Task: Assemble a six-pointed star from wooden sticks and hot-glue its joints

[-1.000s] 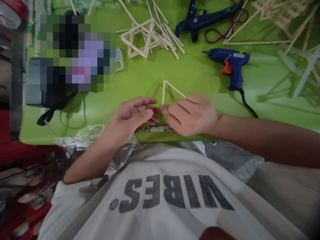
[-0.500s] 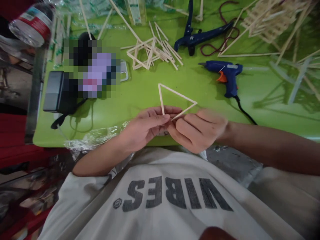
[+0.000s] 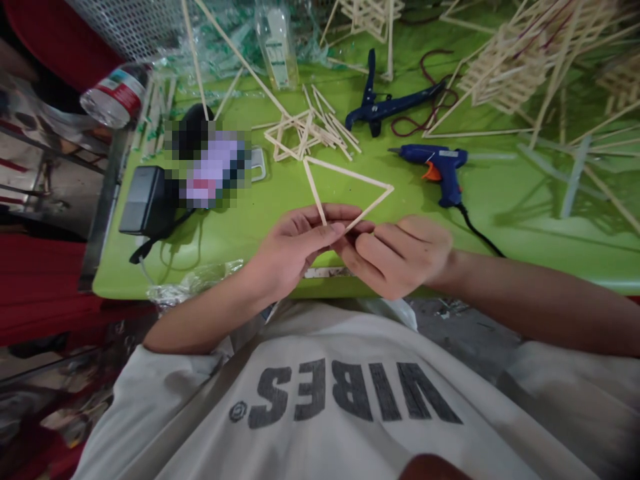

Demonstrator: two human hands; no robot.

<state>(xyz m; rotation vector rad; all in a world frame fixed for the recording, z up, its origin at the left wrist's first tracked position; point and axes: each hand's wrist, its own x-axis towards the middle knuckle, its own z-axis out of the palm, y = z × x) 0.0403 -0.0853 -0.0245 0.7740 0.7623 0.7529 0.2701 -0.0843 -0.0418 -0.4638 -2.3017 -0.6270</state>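
My left hand (image 3: 300, 247) is closed on the near corner of a triangle of thin wooden sticks (image 3: 350, 172), with the thumb on top where two sticks meet. The triangle's other two corners point away from me over the table. My right hand (image 3: 400, 253) is curled just right of that corner, its fingertips close to the left fingers. Whatever its fingers pinch is hidden. A blue glue gun (image 3: 435, 160) with an orange trigger lies beyond my right hand. Past the triangle is a pile of short wooden sticks (image 3: 313, 130).
Blue cutters (image 3: 380, 110) and a dark red cord (image 3: 425, 123) lie at the back. Lattice stick structures (image 3: 510, 73) stand back right, near translucent glue sticks (image 3: 575, 177). At left are a black adapter (image 3: 143, 200), a blurred-out phone-like object (image 3: 213, 170) and a plastic bottle (image 3: 115, 97).
The view has shifted, showing more of the table's back. My left thumb now covers the near corner where both stick ends meet; the right fingertips have drawn slightly away from the right stick.
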